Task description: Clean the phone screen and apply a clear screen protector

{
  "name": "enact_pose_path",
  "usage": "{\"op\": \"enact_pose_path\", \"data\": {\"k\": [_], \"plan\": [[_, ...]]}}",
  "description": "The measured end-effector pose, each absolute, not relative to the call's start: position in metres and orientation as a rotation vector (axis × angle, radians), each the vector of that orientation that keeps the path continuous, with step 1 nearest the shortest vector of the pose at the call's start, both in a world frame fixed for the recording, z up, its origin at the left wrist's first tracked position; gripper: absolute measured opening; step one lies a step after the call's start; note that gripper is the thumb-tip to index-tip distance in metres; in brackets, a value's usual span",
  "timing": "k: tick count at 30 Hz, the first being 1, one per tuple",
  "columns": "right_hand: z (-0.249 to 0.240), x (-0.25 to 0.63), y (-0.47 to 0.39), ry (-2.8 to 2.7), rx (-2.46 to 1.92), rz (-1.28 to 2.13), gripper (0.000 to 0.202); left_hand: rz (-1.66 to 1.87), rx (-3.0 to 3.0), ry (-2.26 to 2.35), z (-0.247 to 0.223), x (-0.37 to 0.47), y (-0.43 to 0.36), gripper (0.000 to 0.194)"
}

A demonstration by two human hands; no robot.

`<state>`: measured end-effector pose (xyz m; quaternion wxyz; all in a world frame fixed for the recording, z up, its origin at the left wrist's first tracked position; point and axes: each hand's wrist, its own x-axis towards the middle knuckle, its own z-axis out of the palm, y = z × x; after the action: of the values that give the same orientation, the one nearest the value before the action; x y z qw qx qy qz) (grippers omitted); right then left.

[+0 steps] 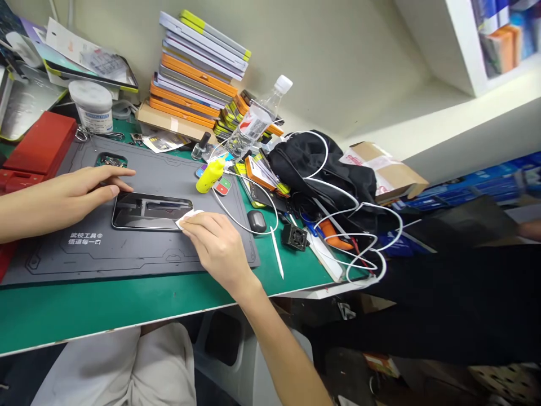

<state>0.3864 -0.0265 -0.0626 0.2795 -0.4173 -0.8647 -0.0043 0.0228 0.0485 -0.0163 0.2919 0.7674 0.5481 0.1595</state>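
Observation:
A phone (147,213) with a dark, glossy screen lies face up on the grey work mat (139,254). My right hand (220,248) pinches a small white wipe (189,218) against the phone's right end. At the phone's upper left corner is my left hand (91,192), its fingers apart and holding nothing, the fingertips by the phone's edge. Above that hand sits a small dark tray (111,160) with tiny metal parts. A yellow bottle (210,176) stands behind the phone to the right.
Behind are stacked cases (198,73), a clear water bottle (253,124) and a white jar (92,107). A red box (42,146) is at left. White cable (325,152), a black bag (321,169), a stylus (277,254) and a small fan (295,237) lie at right. A person in dark clothes is beyond.

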Motion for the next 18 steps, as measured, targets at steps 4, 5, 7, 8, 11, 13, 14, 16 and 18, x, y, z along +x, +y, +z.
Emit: {"op": "enact_pose_path", "data": {"k": [4, 5, 7, 8, 11, 13, 14, 16, 18], "plan": [[-0.065, 0.39, -0.031, -2.277, -1.112, -0.042, 0.033, 0.446, 2.052, 1.417, -0.022, 0.02, 0.053, 0.089], [-0.065, 0.388, -0.032, -2.274, -1.103, -0.048, 0.033, 0.455, 2.048, 1.417, -0.023, 0.02, 0.054, 0.089], [-0.065, 0.382, -0.032, -2.288, -1.091, -0.048, 0.032, 0.463, 2.045, 1.415, -0.023, 0.02, 0.055, 0.089], [-0.065, 0.38, -0.032, -2.301, -1.091, -0.041, 0.031, 0.456, 2.044, 1.413, -0.023, 0.02, 0.055, 0.09], [-0.065, 0.381, -0.034, -2.316, -1.093, -0.027, 0.031, 0.444, 2.027, 1.433, -0.024, 0.02, 0.055, 0.093], [-0.066, 0.387, -0.036, -2.297, -1.085, -0.037, 0.032, 0.462, 2.033, 1.436, -0.028, 0.02, 0.056, 0.096], [-0.066, 0.389, -0.037, -2.285, -1.084, -0.044, 0.033, 0.473, 2.045, 1.43, -0.03, 0.019, 0.057, 0.097], [-0.066, 0.391, -0.037, -2.271, -1.091, -0.051, 0.034, 0.489, 2.061, 1.421, -0.035, 0.018, 0.059, 0.098], [-0.065, 0.386, -0.035, -2.282, -1.102, -0.043, 0.033, 0.49, 2.043, 1.441, -0.037, 0.017, 0.061, 0.098]]}}
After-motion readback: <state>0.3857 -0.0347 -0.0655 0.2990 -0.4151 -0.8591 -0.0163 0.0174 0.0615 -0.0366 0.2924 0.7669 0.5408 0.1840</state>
